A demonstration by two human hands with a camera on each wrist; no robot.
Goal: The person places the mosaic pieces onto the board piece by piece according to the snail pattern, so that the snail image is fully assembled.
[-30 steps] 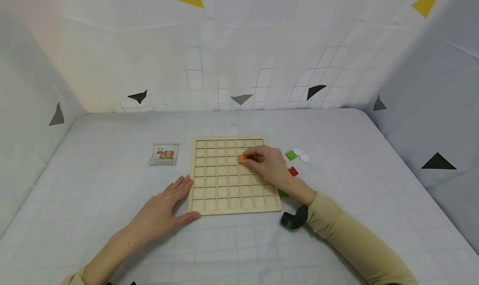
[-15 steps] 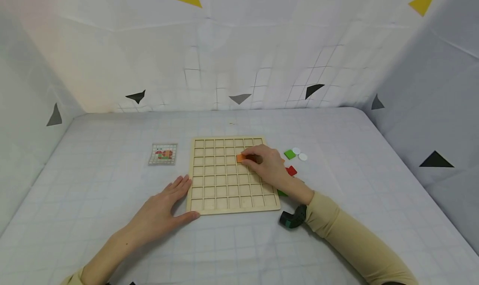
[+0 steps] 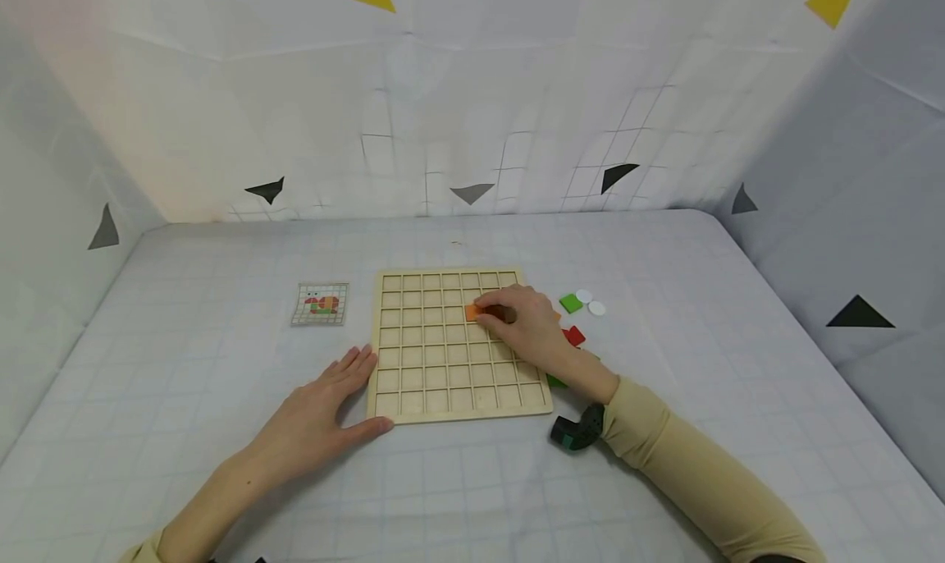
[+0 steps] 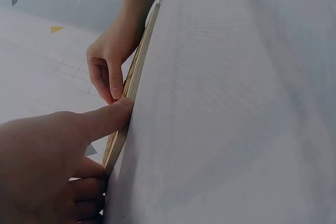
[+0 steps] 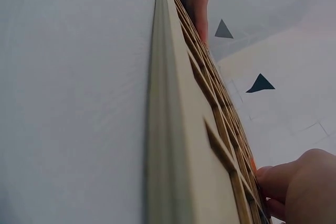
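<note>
Nearest the viewer, the person's left hand [image 3: 325, 415] lies flat on the gridded white cloth, fingers straight, its thumb and fingertips against the near-left corner of the pale wooden grid board [image 3: 428, 378]; it grips nothing. Farther in, the right hand [image 3: 527, 325] reaches over the board's right side, fingertips curled onto a small orange square tile [image 3: 473, 311], which sits in the third row from the far edge, right of centre. Whether the tile is fully seated in its cell cannot be told. Judging by the pinch, the tile could catch a divider and sit tilted, or land one cell off, since the fingers cover the neighbouring cells. If the steadying left hand shifted, the board might well slide on the cloth.

Just right of the board, partly behind the right wrist, lie a red square tile [image 3: 573, 336] and a green piece [image 3: 557, 381] at the near-right corner; farther off are a green square tile [image 3: 571, 303] and two white round discs [image 3: 591, 302]. A black wrist-worn camera [image 3: 578, 432] rests near the beige sleeve [image 3: 687, 464]. Left of the board, well apart, lies a small pattern card [image 3: 320, 304]. White fabric walls with scattered triangles close the scene.
</note>
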